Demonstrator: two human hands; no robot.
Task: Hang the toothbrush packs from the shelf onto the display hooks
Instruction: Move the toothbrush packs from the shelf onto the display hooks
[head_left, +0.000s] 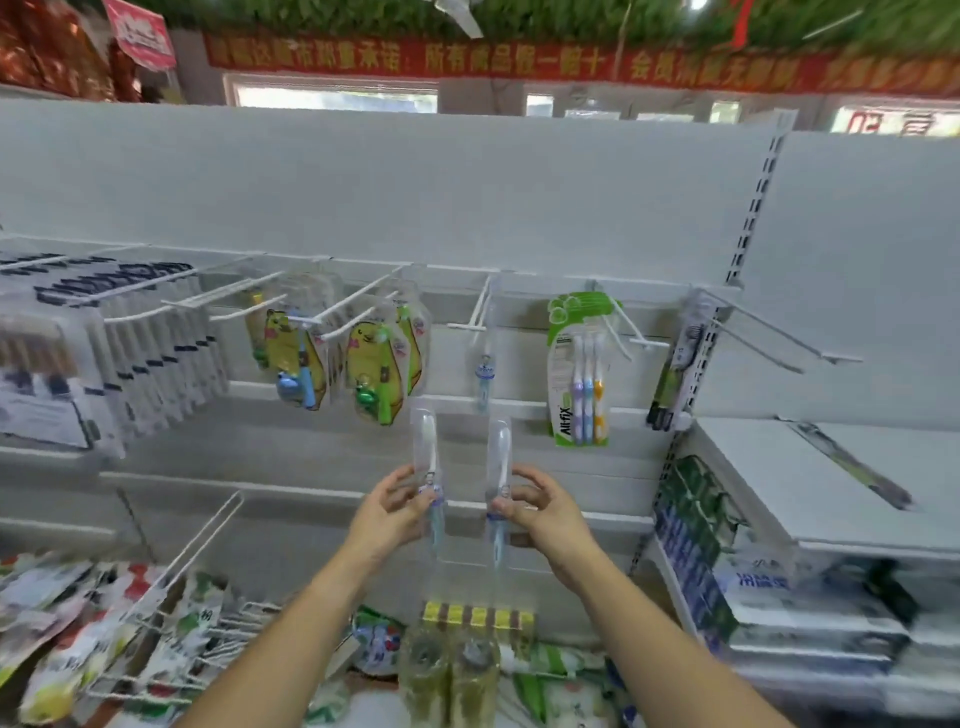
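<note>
**A:** Position of the packs?

**B:** Two clear toothbrush packs, one per hand. The left pack (427, 457) is pinched low down by the left hand (392, 512). The right pack (500, 462) is pinched the same way by the right hand (543, 512). Fingers are curled round the lower part and the tops are free. Both packs stand upright, long axis vertical, side by side and apart.

**A:** Target?

**B:** Probably the hook (479, 306) above and between them, a little nearer the right pack. One matching pack (484, 371) hangs there. The hook's tip points toward the person, so my guess is lift, then push back along it. The hang-hole is too blurred to see.

**A:** Neighbouring hooks?

**B:** The hooks to the left hold several cartoon packs (371, 364). The hook to the right holds a three-brush pack (579, 379).
</note>
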